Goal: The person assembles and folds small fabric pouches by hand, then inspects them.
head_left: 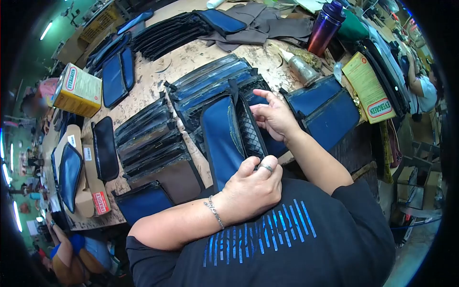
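A blue pouch (219, 131) with black edging stands tilted in front of my chest, its side parted to show a black quilted lining (252, 134). My left hand (253, 185), with a ring and a bracelet on that arm, is closed on the pouch's near lower end. At the pouch's right side is my right hand (276, 115), fingers apart and the fingertips near or touching the lining edge; whether they press on it is hard to tell. Behind the pouch lies a row of overlapping blue and black pouch pieces (210, 79).
More stacked pieces lie left (146, 129) and right (325, 107). An Evergreen can (79, 91), a cardboard box (86, 191), a glass bottle (302, 69), a purple-red flask (326, 28) and a yellow Evergreen can (368, 86) stand around the worktable. Other people are at both sides.
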Demonstrator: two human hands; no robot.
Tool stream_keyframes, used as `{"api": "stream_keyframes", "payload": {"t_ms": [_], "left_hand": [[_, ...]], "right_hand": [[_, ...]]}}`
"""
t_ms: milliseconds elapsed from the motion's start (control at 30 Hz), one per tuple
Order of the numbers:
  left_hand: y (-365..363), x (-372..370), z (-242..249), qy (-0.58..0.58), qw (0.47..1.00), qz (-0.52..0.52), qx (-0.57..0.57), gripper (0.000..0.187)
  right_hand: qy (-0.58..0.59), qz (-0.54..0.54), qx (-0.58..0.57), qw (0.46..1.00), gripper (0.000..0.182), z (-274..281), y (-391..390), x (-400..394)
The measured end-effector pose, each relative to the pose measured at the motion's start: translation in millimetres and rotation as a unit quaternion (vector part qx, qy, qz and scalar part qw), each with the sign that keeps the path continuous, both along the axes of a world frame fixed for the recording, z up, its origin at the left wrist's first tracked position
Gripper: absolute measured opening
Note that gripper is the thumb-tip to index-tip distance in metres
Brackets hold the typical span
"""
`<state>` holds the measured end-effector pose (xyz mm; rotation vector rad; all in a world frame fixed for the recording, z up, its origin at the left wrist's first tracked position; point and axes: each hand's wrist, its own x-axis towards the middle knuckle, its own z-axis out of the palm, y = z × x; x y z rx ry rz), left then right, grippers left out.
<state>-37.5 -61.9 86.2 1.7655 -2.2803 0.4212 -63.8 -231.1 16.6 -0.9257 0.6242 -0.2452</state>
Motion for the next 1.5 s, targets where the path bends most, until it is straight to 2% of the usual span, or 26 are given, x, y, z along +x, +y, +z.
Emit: {"api": "stream_keyframes", "payload": {"t_ms": [200, 267, 300, 400, 467, 533, 567, 600, 667, 733, 767, 800, 867, 900, 1000, 1067, 1100, 1133, 1200, 1233, 1267, 1333, 1367, 1433, 1467, 1500], "left_hand": [[-1, -3, -2, -0.005, 1.000, -0.009, 0.026, 0.008], [-1, -3, -2, -0.005, 0.999, -0.009, 0.030, 0.008], [-1, -3, -1, -0.007, 1.000, -0.009, 0.030, 0.008], [1, 2, 8, -0.020, 1.000, -0.008, 0.014, 0.007], [7, 13, 28, 0.008, 0.996, -0.034, -0.085, 0.007], [19, 30, 56, 0.091, 0.990, 0.014, -0.105, 0.005], [19, 40, 68, 0.136, 0.984, 0.038, -0.108, 0.007], [16, 51, 77, 0.182, 0.975, 0.064, -0.113, 0.009], [10, 74, 74, 0.352, 0.931, 0.033, -0.093, 0.011], [11, 82, 66, 0.464, 0.880, 0.030, -0.096, 0.008], [12, 82, 67, 0.474, 0.872, 0.042, -0.112, 0.008], [13, 84, 68, 0.484, 0.864, 0.054, -0.128, 0.009], [14, 86, 64, 0.554, 0.813, 0.076, -0.162, 0.020], [12, 85, 61, 0.537, 0.819, 0.089, -0.180, 0.023], [13, 83, 54, 0.499, 0.841, 0.123, -0.171, 0.035], [6, 84, 40, 0.657, 0.720, 0.040, -0.220, 0.049], [3, 85, 34, 0.774, 0.616, 0.009, -0.149, 0.064], [-1, 91, 28, 0.783, 0.608, -0.002, -0.128, 0.068], [0, 105, 12, 0.750, 0.656, -0.080, -0.029, 0.055], [3, 110, 10, 0.719, 0.690, -0.028, 0.074, 0.037], [-2, 108, 6, 0.593, 0.804, -0.041, 0.015, 0.019], [-2, 102, 17, 0.561, 0.826, 0.044, 0.042, 0.012], [-1, 99, 29, 0.562, 0.825, 0.043, 0.045, 0.012], [5, 93, 60, 0.329, 0.942, 0.066, 0.013, 0.019], [7, 88, 68, 0.301, 0.947, 0.102, 0.036, 0.014], [8, 87, 69, 0.256, 0.957, 0.122, 0.052, 0.014]], "right_hand": [[0.014, 0.003, -0.015, 1.000, 0.051, -7, 1, 3], [0.003, 0.043, -0.131, 0.991, 0.056, -8, 1, 5], [0.002, 0.043, -0.131, 0.990, 0.056, -8, 1, 6], [-0.090, 0.053, -0.155, 0.982, 0.056, 0, -3, 13], [-0.110, 0.074, -0.192, 0.972, 0.050, 20, -13, 16], [0.006, 0.145, -0.370, 0.918, 0.043, 64, -22, 15], [0.047, 0.130, -0.563, 0.815, 0.040, 75, -24, 16], [-0.006, 0.071, -0.680, 0.730, 0.039, 84, -22, 17], [-0.245, 0.078, -0.769, 0.586, 0.046, 118, -17, 24], [-0.383, 0.190, -0.623, 0.654, 0.044, 124, 2, 29], [-0.334, 0.282, -0.501, 0.747, 0.040, 133, 7, 27], [-0.286, 0.353, -0.419, 0.786, 0.037, 137, 0, 27], [-0.316, 0.368, -0.449, 0.750, 0.036, 133, -6, 34], [-0.347, 0.366, -0.457, 0.732, 0.034, 128, -4, 39], [-0.316, 0.390, -0.245, 0.829, 0.023, 111, -1, 48], [-0.380, 0.355, -0.165, 0.838, 0.017, 98, -4, 54], [-0.420, 0.345, -0.107, 0.832, 0.016, 92, -5, 58], [-0.459, 0.332, -0.050, 0.822, 0.015, 88, -7, 61], [-0.472, 0.304, -0.029, 0.827, 0.015, 82, -15, 61], [-0.472, 0.297, -0.026, 0.830, 0.017, 75, -20, 62], [-0.471, 0.290, -0.021, 0.833, 0.019, 71, -24, 62], [-0.443, 0.285, -0.033, 0.850, 0.025, 68, -34, 54], [-0.426, 0.303, -0.069, 0.850, 0.029, 71, -37, 49], [-0.344, 0.350, -0.165, 0.856, 0.039, 85, -36, 37], [-0.269, 0.383, -0.203, 0.860, 0.032, 93, -33, 34], [-0.238, 0.413, -0.261, 0.840, 0.036, 94, -31, 33]]}}
